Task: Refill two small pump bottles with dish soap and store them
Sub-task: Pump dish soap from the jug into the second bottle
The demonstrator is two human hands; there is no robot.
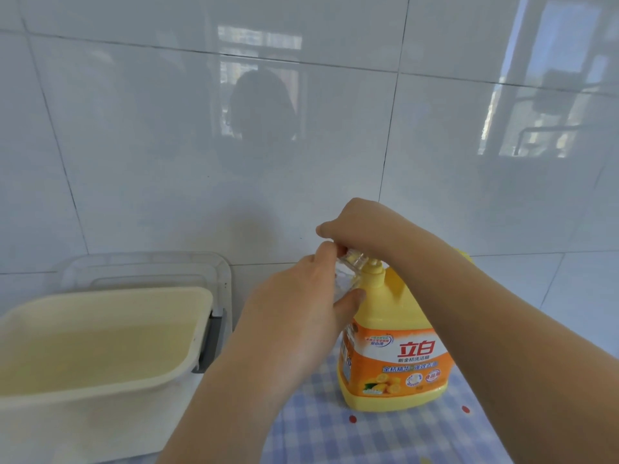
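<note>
One yellow dish soap jug (395, 356) is counted on the surface (552, 279). One small clear bottle (351, 262) is seen just left of the jug's pump. Two hands are counted, one left hand (301, 296) and one right hand (355, 229), both at that bottle. Left of the jug, one cream tub (83, 413) and one clear tray (150, 266) are counted. One checked cloth (335, 437) is seen under the jug.

It is bright here. The shiny wall (140, 155) shows window glare (542, 95). My right hand (358, 229) looks a bit blurry, and lines maybe bend near the edges.
</note>
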